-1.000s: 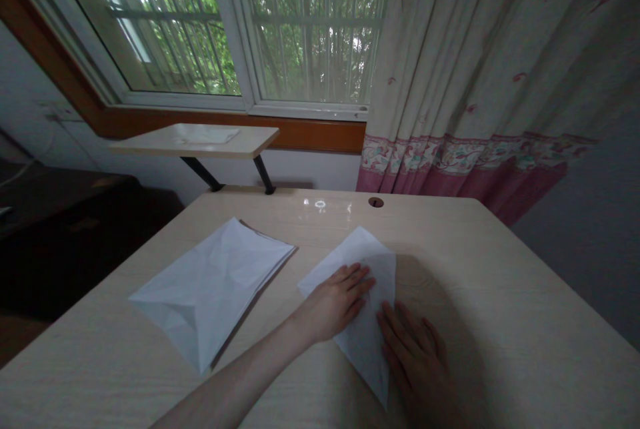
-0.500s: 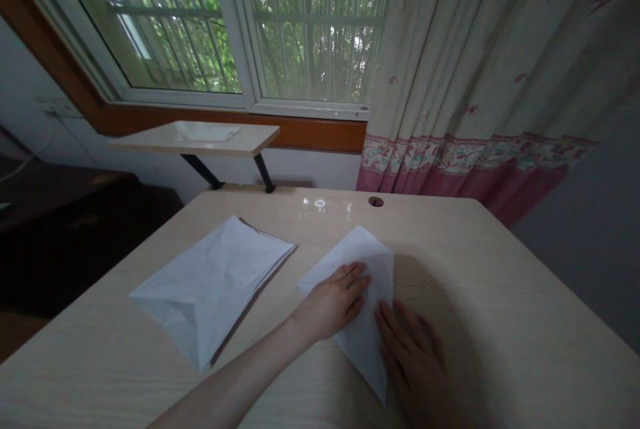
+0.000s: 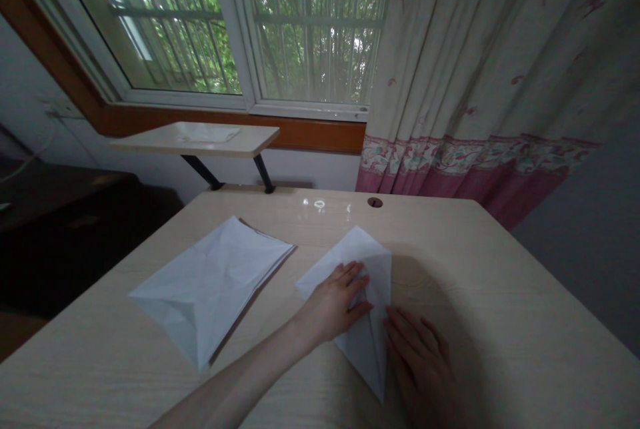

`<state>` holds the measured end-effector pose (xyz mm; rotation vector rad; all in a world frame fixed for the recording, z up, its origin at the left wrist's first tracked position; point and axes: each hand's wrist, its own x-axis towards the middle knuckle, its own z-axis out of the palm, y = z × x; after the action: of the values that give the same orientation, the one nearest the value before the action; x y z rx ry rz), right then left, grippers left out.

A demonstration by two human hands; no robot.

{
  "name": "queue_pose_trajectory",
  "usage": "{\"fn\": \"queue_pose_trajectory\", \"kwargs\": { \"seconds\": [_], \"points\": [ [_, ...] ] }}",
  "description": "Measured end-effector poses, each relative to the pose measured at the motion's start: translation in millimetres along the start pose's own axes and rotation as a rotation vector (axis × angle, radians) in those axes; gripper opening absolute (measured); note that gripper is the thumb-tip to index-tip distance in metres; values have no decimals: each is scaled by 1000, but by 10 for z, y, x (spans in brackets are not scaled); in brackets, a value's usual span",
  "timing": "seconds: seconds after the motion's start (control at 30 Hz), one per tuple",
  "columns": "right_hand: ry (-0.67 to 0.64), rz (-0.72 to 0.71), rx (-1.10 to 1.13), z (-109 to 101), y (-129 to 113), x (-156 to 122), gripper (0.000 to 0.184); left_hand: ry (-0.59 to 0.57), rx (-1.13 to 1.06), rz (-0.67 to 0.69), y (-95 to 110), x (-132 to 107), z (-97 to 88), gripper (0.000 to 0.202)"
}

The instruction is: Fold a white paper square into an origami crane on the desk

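A folded sheet of white paper (image 3: 373, 259) lies on the table, narrowing to a point toward me. My left hand (image 3: 337, 302) rests flat on its middle, thumb apart from the outstretched fingers, and hides part of the sheet. At the paper's right edge lies my right hand (image 3: 420, 362), palm down with fingers extended, its fingertips touching or just beside that edge. Neither hand is closed around anything. To the left sits a stack of creased white paper (image 3: 215, 282), a folded piece on top.
The light wood table (image 3: 525, 322) has a round cable hole (image 3: 375, 203) near its back edge. A small raised shelf (image 3: 250, 139) on black legs stands at the back left with a white item (image 3: 207, 132) on it. Behind are a barred window (image 3: 310, 35) and a curtain (image 3: 450, 82).
My right hand has slid slightly right and toward me, off the paper's face to its edge. The left thumb has spread a little. The folded paper has shifted slightly left.
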<state>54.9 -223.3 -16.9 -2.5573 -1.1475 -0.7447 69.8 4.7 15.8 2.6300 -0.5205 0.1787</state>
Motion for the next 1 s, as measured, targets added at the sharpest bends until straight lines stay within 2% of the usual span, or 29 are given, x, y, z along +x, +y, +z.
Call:
{"fn": "queue_pose_trajectory", "kwargs": {
  "seconds": [0.1,0.27,0.43,0.53,0.63,0.8,1.0],
  "points": [
    [36,25,50,4,4,-3,33,11,-1,-5,-10,2,40,49],
    [70,188,186,-2,34,-1,32,23,-10,-10,-16,3,56,51],
    [-99,378,319,-68,81,177,27,18,11,-28,-4,2,44,51],
    [-189,443,339,-70,112,308,24,20,12,-30,11,3,26,50],
    [-221,442,298,-16,147,358,26,13,14,-44,37,8,-5,52],
    [-146,386,259,72,168,323,31,5,21,-51,64,18,-32,54],
    [-97,310,228,80,181,331,35,37,24,-39,25,12,9,52]
  ]
}}
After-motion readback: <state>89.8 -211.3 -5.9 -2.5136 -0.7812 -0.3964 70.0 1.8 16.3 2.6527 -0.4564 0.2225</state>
